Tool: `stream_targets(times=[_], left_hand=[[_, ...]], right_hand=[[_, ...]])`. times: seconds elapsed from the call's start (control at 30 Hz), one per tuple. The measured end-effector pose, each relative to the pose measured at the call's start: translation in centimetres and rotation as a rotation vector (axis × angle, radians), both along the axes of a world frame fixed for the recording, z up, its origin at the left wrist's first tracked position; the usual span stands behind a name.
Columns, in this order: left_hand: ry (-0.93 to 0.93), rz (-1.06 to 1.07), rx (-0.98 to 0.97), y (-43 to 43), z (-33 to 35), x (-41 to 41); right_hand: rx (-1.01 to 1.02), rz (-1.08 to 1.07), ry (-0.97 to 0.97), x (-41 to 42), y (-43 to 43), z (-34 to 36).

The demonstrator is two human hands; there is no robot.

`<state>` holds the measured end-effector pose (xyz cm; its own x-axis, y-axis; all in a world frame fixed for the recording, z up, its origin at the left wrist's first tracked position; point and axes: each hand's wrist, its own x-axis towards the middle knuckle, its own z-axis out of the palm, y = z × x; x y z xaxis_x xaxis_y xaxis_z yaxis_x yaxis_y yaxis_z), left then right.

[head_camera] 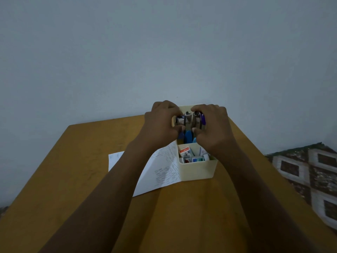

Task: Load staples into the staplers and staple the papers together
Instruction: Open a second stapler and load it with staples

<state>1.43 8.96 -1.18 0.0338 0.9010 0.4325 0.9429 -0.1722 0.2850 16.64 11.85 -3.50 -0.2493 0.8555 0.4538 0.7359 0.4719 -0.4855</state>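
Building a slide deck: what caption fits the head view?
Left hand and right hand grip staplers in a cream organizer beside papers.

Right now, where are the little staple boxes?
Head view: staple boxes lie in the near compartment of the cream organizer, just right of the papers.

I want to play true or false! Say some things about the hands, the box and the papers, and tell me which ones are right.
1. The left hand and right hand both reach into the far compartment of the cream box. True.
2. The staple boxes lie in the near compartment. True.
3. The papers lie right of the box. False: they lie left of it, on the table.
4. The right hand holds a sheet of paper. False: it grips a purple stapler.
5. The left hand grips a silver stapler. True.
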Motion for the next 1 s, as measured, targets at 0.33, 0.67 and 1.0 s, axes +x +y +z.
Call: stream_targets(times=[0.33, 0.67, 1.0], left_hand=[[-0.055, -0.014, -0.021, 0.6, 0.7, 1.4], [-0.342, -0.076, -0.003, -0.2, 2.6, 1.3], [-0.82, -0.14, 0.147, -3.1, 6.0, -1.4]], right_hand=[[0.03, 0.029, -0.004, 0.4, -0.3, 0.1], [0.005, -0.002, 0.012, 0.0, -0.4, 0.6], [-0.02, 0.136, 0.124, -0.8, -3.2, 4.1]])
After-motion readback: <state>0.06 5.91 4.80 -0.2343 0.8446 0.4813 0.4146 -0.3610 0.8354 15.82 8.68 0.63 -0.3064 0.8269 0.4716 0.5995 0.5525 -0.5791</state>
